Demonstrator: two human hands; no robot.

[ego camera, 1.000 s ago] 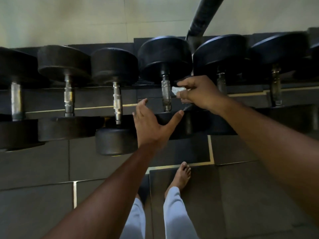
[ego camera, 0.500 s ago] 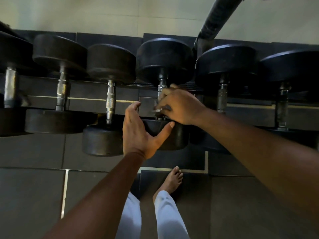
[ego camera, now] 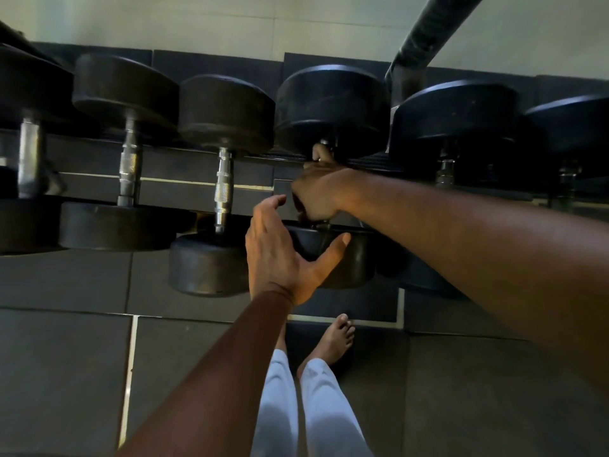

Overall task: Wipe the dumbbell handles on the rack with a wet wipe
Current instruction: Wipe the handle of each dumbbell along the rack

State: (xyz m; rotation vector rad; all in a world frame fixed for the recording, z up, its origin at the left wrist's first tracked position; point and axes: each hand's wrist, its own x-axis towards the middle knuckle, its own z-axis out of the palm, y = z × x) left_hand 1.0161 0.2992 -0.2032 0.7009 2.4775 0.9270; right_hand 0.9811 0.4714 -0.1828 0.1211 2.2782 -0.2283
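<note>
A row of black dumbbells with steel handles lies on the low rack. My right hand is wrapped around the handle of the middle dumbbell, covering it completely; the wet wipe is hidden inside the grip. My left hand is open, fingers apart, resting against the near head of that same dumbbell. To the left, the neighbouring handle is bare and shiny, and so is the one beyond it.
A thick black padded bar slants up at the top right, just behind the rack. More dumbbells sit to the right. My bare foot and light trouser legs stand on dark floor mats below the rack.
My right hand has gone from holding the white wipe beside the handle to closing around the handle and sliding along it. My left hand has settled onto the near head.
</note>
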